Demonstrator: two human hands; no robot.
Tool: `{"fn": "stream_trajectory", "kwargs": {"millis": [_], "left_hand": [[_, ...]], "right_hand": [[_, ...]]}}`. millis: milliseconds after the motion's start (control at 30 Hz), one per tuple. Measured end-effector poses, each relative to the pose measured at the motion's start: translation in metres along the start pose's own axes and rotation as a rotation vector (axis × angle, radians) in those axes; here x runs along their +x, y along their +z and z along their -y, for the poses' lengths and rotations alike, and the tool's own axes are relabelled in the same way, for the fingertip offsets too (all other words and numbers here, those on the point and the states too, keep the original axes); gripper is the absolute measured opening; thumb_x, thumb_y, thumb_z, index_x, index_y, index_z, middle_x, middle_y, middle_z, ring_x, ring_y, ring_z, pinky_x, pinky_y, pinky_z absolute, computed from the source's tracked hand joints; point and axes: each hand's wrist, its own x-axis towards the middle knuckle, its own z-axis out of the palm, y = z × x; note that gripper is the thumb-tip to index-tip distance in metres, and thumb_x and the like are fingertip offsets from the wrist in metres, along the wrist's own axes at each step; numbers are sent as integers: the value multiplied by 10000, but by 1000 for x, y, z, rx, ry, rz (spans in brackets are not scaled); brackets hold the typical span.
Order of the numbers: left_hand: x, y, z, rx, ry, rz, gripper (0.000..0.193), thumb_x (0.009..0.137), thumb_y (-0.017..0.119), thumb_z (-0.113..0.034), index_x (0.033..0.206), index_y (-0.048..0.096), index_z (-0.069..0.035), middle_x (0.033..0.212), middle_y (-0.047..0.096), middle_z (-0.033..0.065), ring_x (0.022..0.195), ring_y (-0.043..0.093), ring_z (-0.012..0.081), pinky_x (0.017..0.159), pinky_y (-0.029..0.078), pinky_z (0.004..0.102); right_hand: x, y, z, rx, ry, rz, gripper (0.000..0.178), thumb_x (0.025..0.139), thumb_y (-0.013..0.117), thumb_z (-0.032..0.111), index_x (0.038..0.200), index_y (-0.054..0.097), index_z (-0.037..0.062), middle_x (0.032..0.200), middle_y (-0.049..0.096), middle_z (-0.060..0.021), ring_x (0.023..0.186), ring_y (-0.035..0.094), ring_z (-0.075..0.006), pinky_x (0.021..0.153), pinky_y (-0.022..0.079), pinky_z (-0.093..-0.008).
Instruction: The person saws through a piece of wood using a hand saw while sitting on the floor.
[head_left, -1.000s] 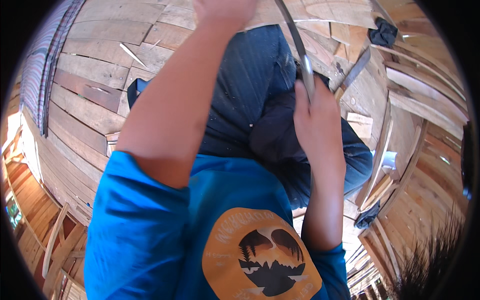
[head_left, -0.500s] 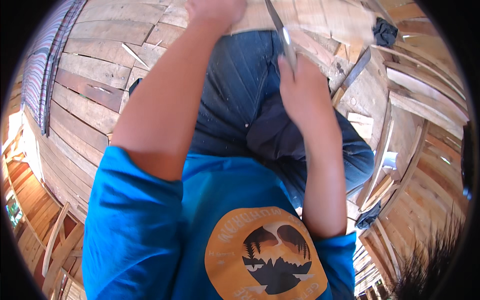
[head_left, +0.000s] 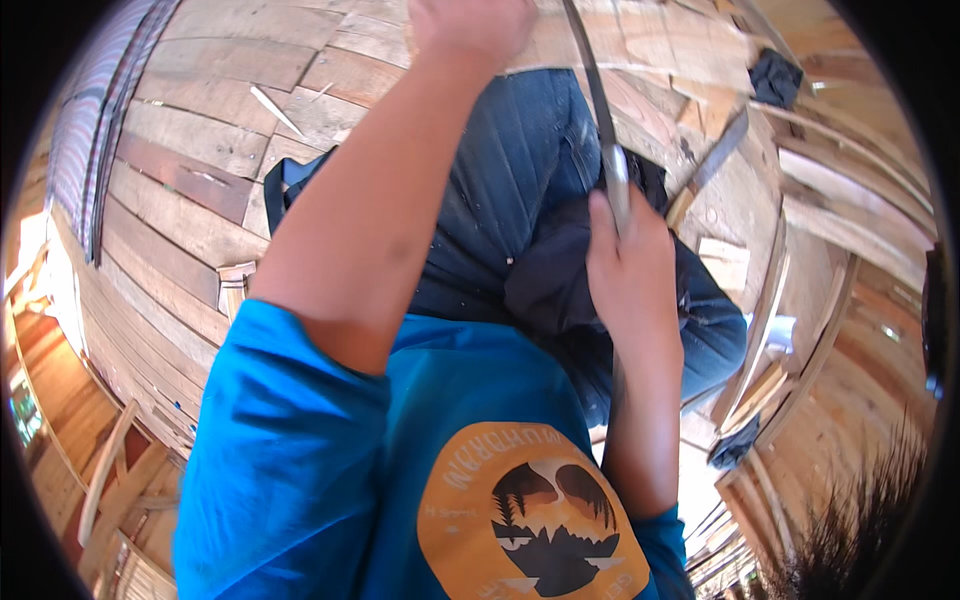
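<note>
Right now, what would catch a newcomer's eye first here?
A bright blue shirt with a large orange print fills the lower middle. Above it, the right hand grips a long, narrow tool reaching the top edge. The left hand, partly cut off, is left of the tool.

The tool [head_left: 602, 110] is dark grey, silver toward its near end. The shirt [head_left: 290, 450] is bright blue, its orange print [head_left: 455, 520] patterned in black and white; the jeans [head_left: 495, 155] are dark blue. Far left, a cloth [head_left: 88, 130] carries bluish-grey and reddish stripes beside tan floorboards [head_left: 230, 60].
</note>
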Motion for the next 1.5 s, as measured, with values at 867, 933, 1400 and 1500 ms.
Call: {"fn": "stream_trajectory", "kwargs": {"millis": [867,933,1400,1500], "left_hand": [[-5,4,-1,-100,12,-64,332,891,492,-245,791,722,-26,812,705,220,788,708,364,736,561,477],[-3,7,5,-135,-41,-32,320,884,495,-240,813,726,-31,843,711,220,822,709,368,756,563,475],[-3,-9,-8,-91,-43,34,392,926,449,-274,890,734,-6,936,703,253,932,691,400,845,541,487],[0,-5,-6,-118,-42,16,395,925,459,-283,868,728,1,914,703,257,905,696,402,826,548,487]], "right_hand": [[39,15,34,47,81,28,453,1014,461,364,1013,598,-67,906,627,-322,886,617,-495,798,481,-495],[27,15,30,121,120,22,520,1021,433,437,931,586,-52,800,576,-229,783,582,-367,720,453,-429],[37,-19,3,77,162,106,738,987,402,609,779,611,-67,683,561,-123,699,505,-188,724,439,-341],[25,-29,13,40,243,183,687,995,396,546,934,656,-87,917,656,-316,992,626,-466,912,464,-438]]}}
